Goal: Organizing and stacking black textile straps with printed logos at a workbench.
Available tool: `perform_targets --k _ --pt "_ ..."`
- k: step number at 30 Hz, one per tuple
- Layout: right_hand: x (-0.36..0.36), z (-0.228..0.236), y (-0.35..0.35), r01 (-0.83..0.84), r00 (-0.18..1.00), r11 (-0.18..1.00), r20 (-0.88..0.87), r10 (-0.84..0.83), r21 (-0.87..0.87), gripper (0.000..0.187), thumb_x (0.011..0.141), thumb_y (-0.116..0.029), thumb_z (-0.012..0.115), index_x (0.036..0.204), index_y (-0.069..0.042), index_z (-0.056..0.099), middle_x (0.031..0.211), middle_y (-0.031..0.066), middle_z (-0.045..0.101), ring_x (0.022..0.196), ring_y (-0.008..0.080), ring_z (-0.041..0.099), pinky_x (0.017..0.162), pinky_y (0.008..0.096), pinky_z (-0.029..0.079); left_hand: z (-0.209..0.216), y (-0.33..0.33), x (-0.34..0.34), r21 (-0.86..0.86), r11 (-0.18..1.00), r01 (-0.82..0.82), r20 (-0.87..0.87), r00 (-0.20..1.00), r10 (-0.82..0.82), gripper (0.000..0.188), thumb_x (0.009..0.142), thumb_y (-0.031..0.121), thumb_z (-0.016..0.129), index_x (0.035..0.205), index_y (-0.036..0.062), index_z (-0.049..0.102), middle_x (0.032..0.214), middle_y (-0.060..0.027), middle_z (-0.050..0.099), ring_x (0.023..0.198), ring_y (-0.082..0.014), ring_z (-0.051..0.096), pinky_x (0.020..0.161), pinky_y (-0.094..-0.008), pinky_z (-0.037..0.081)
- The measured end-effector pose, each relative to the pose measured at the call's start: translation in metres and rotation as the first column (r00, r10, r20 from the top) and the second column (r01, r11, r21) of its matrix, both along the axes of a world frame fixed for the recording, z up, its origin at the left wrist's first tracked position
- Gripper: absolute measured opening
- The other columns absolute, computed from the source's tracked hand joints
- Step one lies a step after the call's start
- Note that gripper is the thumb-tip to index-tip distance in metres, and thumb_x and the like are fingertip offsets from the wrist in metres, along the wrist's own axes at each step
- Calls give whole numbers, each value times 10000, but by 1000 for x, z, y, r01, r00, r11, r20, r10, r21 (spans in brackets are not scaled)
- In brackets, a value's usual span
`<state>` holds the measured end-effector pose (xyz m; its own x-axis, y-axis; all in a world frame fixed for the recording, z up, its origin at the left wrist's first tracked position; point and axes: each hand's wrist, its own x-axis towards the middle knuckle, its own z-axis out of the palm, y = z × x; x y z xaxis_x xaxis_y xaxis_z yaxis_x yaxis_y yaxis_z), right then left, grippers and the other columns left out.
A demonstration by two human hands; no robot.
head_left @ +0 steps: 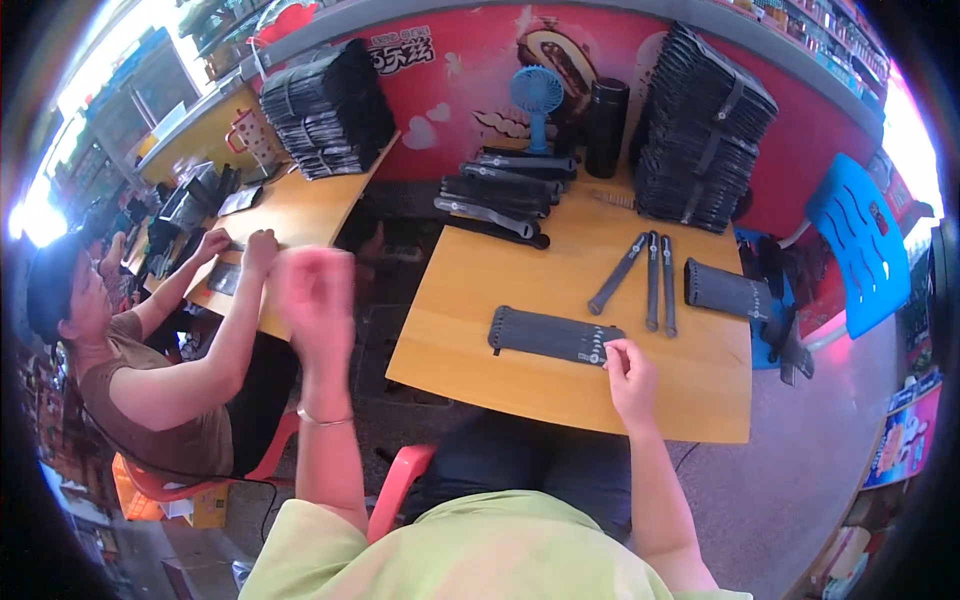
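- Biggest thing here is my wooden table (480, 395), pale top, far edge up near the pink wall.
- Tall stack of dark strip bundles (700, 130) on its far right corner, tied with bands.
- Looser pile of black and grey strips (500, 190) over at the far left corner.
- The flat row of dark grey strips (550, 335) is the thing I'm on: lying side to side, around mid-table but closer to the front edge.
- Smaller grey batch (728, 290) at the right edge, poking out a bit past it.
- Black bottle (606, 130) by the far edge, blue fan (537, 92) just left of it.
- My left hand (315, 290) is up in the air off the left edge, and it's a blur, so can't tell if it's gripping anything.
- My right hand (632, 385) has thumb and fingertips at the row's right end. Pinching or just touching? Honestly can't tell.
- 3 loose strips (652, 280) right of centre, 2 nearly parallel, the leftmost slanted.
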<state>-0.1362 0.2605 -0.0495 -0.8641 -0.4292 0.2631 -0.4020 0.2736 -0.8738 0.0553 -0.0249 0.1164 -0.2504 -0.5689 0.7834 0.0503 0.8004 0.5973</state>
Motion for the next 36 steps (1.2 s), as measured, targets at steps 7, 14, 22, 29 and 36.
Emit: perform_targets --k 7,14,22,29,36 --pt "-1 13 1 23 997 996 74 -30 84 178 912 -209 572 968 -51 631 767 98 654 716 225 643 653 334 482 -95 79 -159 288 785 549 491 619 -613 175 859 174 640 897 11 588 850 -113 600 764 -194 596 674 -303 483" --pt "0 8 -2 35 997 999 68 -34 -11 152 908 -153 588 958 -13 621 747 83 648 681 150 628 636 278 482 -135 115 -250 98 920 381 783 541 -307 490 767 236 695 1170 73 468 1038 -187 588 948 -356 599 792 -435 501" --pt "-1 9 -5 18 990 993 143 -1 -117 107 924 -114 569 967 -23 606 716 29 600 669 98 583 626 247 460 -160 98 -260 255 937 238 791 506 -344 483 756 193 672 1175 49 477 882 -201 647 810 -369 636 723 -460 514" --pt "4 9 0 -23 981 987 189 53 -156 155 921 -101 577 1053 -21 591 882 31 611 788 107 587 710 247 478 -116 87 -202 439 761 478 420 639 -644 243 812 83 645 1034 -3 596 805 -134 623 666 -232 637 608 -318 508" --pt "6 17 5 -29 942 909 293 164 -417 394 884 -89 622 1256 -33 507 981 25 574 897 120 561 794 230 457 -85 90 -88 488 596 637 434 416 -799 176 827 8 641 1001 -7 615 773 -76 545 647 -140 606 567 -272 476"
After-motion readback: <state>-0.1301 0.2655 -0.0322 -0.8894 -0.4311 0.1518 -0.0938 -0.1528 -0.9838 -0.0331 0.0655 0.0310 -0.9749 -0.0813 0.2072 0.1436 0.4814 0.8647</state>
